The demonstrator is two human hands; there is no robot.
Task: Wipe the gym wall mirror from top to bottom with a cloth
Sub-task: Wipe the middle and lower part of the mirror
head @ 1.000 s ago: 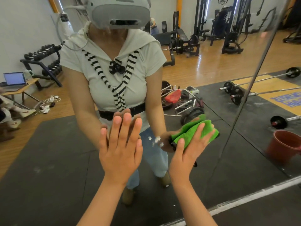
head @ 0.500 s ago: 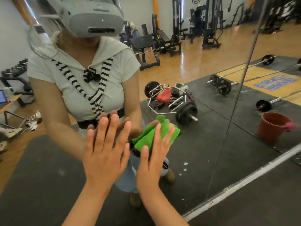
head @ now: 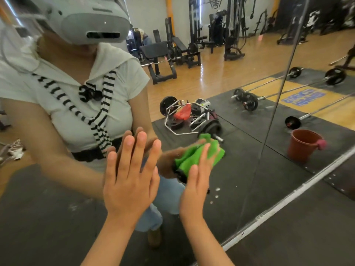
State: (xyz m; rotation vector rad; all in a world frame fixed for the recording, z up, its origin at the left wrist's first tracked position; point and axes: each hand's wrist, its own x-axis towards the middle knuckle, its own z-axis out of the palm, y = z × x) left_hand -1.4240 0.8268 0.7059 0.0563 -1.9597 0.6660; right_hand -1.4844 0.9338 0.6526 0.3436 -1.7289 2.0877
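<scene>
Cloth (head: 189, 158) slid right on the mirror (head: 249, 154), reflecting barbells (head: 247, 100) and bucket (head: 301, 144).

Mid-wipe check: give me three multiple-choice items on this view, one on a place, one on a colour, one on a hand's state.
1. Where does the bucket show relative to the cloth?
A. left
B. right, reflected in the mirror
C. directly beneath

2. What colour is the cloth?
A. green
B. white
C. blue

3. How is the left hand?
A. clenched
B. gripping the bucket
C. flat on the mirror

Answers: 1 B, it shows in the mirror right of the cloth; 2 A, bright green under the right hand; 3 C, straight fingers against the mirror.
</scene>
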